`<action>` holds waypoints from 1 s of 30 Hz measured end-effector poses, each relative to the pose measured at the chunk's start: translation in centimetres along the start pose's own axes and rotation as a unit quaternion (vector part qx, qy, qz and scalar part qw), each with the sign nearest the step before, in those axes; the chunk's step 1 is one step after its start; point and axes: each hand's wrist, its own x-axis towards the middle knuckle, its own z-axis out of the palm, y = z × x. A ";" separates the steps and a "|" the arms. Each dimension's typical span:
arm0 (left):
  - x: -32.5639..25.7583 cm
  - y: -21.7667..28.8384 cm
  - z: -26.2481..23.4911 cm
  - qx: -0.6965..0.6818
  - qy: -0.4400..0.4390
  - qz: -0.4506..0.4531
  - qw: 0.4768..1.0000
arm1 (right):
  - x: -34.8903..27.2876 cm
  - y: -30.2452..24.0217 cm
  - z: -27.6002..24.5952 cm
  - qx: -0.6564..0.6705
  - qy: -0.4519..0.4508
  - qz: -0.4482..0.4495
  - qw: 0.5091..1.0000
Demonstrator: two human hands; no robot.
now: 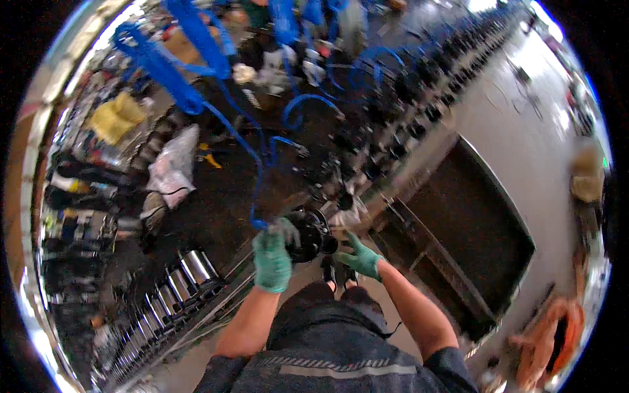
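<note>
The left hand point(272, 261), in a green glove, is positioned at the left side of a black rounded part point(306, 234) located at the near edge of the bench point(219, 200), in front of the person's body. The fingers of the left hand are bent; blur prevents telling whether they pinch the part, the hose end or neither. A blue hose point(258, 224) runs across the bench surface and ends at the fingertips of this hand. The right hand point(360, 257), also gloved in green, is spread, with thumb and fingers apart, just beside the short cylindrical projection point(329, 245) on the right side of the part; contact cannot be told. Along the near edge, toward the left end of the bench, chrome cylinders point(196, 267) are arranged in a row. Toward the opposite end, black components point(416, 130) line the same edge. A yellow tool point(209, 158) lies farther in on the dark surface, near a clear plastic bag point(173, 164). A yellow bundle point(116, 119) is located toward the far edge. Coiled blue hoses point(160, 72) extend above the bench. A dark, shallow container point(472, 223) stands beyond the near edge, to the person's right.
</note>
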 end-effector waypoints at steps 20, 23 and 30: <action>-3.5 -19.1 15.5 0.153 -0.352 -0.295 0.875 | -28.3 3.8 -10.6 -0.139 0.524 0.217 0.812; -4.1 -21.7 17.6 0.191 -0.363 -0.298 0.862 | -28.6 4.3 -12.4 -0.175 0.515 0.224 0.808; -4.5 -24.7 19.2 0.296 -0.323 -0.254 0.863 | -27.5 4.3 -14.5 -0.251 0.506 0.232 0.792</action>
